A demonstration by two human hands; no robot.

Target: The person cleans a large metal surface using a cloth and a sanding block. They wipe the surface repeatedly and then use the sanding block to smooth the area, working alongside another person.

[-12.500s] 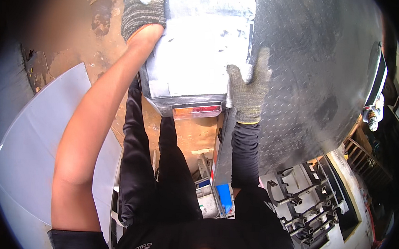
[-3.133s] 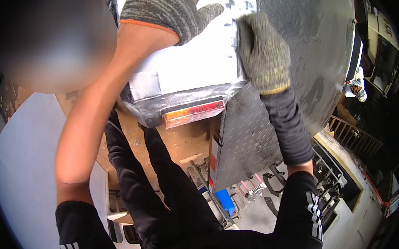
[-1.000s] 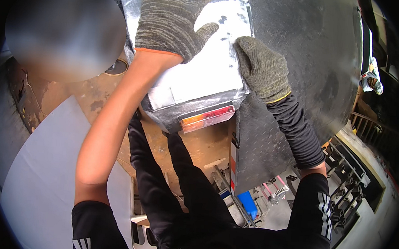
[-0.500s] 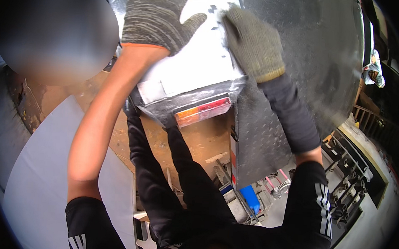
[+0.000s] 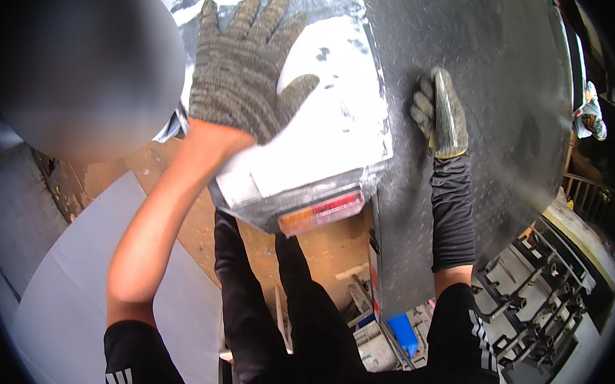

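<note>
A white-coated panel [image 5: 325,133] with dark worn patches lies in front of me, and a red and orange tail light [image 5: 322,212] is set in its near end. My left hand [image 5: 248,72], in a grey striped knit glove, rests flat on this panel with its fingers spread and holds nothing. To the right, over the dark studded metal deck [image 5: 513,113], my right hand [image 5: 442,116] wears a similar glove with a whitish worn area. Its fingers are curled in, and whatever they might hold is hidden.
A grey sheet [image 5: 127,258] stands at my left, beside the brown ground [image 5: 154,165]. Below the deck's near edge are a blue object [image 5: 403,334] and assorted clutter. Black metal frames [image 5: 537,290] are at the lower right. A person [image 5: 591,114] is at the far right edge.
My right hand has moved off the panel's right edge, rightward over the dark deck. My left hand stays on the panel, appearing lower as the view has shifted.
</note>
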